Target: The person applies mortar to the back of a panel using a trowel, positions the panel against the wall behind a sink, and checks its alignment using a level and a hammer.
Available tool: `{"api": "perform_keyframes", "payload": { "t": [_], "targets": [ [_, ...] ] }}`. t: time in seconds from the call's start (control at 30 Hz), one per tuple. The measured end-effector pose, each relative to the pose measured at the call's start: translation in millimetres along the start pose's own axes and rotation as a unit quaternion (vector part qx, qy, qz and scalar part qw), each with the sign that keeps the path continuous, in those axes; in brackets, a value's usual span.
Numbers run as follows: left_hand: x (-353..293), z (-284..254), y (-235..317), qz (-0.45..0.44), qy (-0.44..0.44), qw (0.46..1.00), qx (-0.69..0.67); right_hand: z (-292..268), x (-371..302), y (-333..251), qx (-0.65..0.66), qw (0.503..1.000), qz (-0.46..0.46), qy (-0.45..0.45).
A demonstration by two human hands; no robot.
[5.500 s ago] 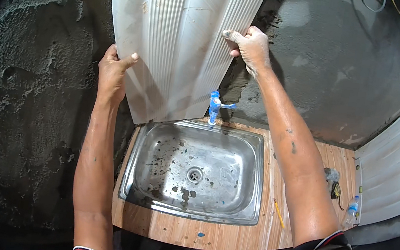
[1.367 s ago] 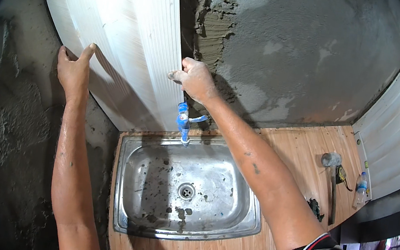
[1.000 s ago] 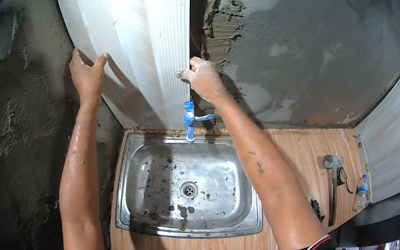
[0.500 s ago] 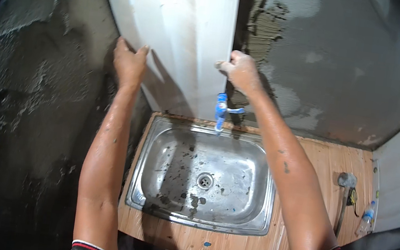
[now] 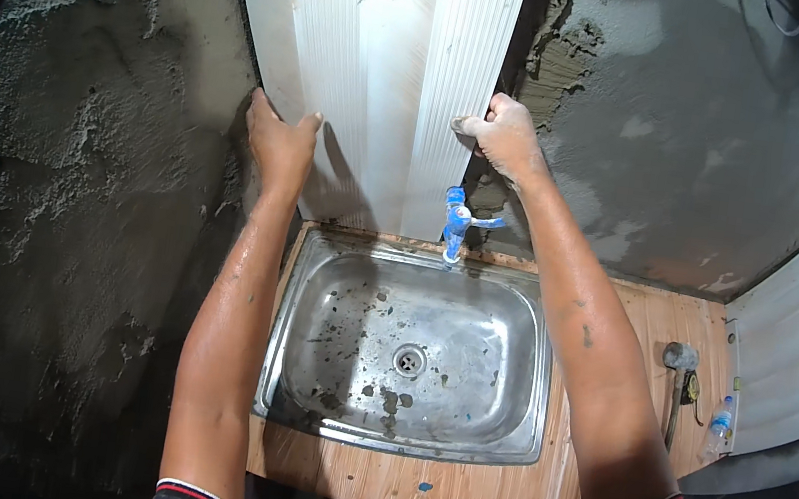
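A large white wall tile (image 5: 383,66) with ribbed bands stands against the wall behind the sink, its lower edge by the back of the counter. My left hand (image 5: 280,143) grips the tile's left edge, thumb toward the front face and the other fingers at the side. On the opposite edge, slightly higher, my right hand (image 5: 507,138) is closed, with its thumb on the front and its fingertips hidden behind the edge. Pale dust or mortar coats the right fingers. Just below the right hand, a blue tap (image 5: 457,223) sticks out beside the tile's lower right corner.
A steel sink (image 5: 540,409) spotted with mortar is set in a wood-look counter (image 5: 603,312). To the right lie a mallet (image 5: 680,359), a tape measure (image 5: 691,387) and a plastic bottle (image 5: 720,423). Rough wet mortar (image 5: 555,68) covers the wall beside the tile.
The view has shifted a little, so the tile and both hands appear further right. The ribbed bands show more clearly. Both hands keep their hold on the edges.
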State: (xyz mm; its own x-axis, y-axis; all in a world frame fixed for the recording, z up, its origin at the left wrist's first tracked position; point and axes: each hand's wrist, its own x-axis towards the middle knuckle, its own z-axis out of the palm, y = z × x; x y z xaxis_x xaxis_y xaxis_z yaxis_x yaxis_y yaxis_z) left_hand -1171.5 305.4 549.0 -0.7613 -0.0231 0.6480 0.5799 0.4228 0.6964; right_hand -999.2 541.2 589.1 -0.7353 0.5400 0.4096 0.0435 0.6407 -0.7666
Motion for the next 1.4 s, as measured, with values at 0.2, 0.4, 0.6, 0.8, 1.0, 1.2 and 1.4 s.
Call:
{"api": "perform_keyframes", "payload": {
  "t": [0.2,0.4,0.6,0.8,1.0,1.2,1.4],
  "targets": [
    [3,-13,14,-0.008,-0.043,0.999,0.028,-3,-7,-8,0.035,0.992,0.1,-0.063],
    [0,-15,21,-0.009,0.022,1.0,-0.006,1,-12,-2,0.082,0.992,0.089,-0.045],
    [3,-16,24,-0.026,0.044,0.998,0.029,3,-8,6,0.116,0.989,0.076,-0.05],
    [6,-14,24,-0.034,0.039,0.998,0.033,2,-8,7,0.126,0.988,0.071,-0.045],
    [14,-2,21,-0.019,0.026,0.999,0.019,2,-10,10,0.121,0.99,0.059,-0.039],
    [21,9,16,0.012,0.023,1.0,0.007,0,-8,6,0.101,0.992,0.07,-0.026],
    [21,7,14,0.021,0.019,0.999,0.032,6,-1,16,0.104,0.992,0.071,-0.031]
  ]
}}
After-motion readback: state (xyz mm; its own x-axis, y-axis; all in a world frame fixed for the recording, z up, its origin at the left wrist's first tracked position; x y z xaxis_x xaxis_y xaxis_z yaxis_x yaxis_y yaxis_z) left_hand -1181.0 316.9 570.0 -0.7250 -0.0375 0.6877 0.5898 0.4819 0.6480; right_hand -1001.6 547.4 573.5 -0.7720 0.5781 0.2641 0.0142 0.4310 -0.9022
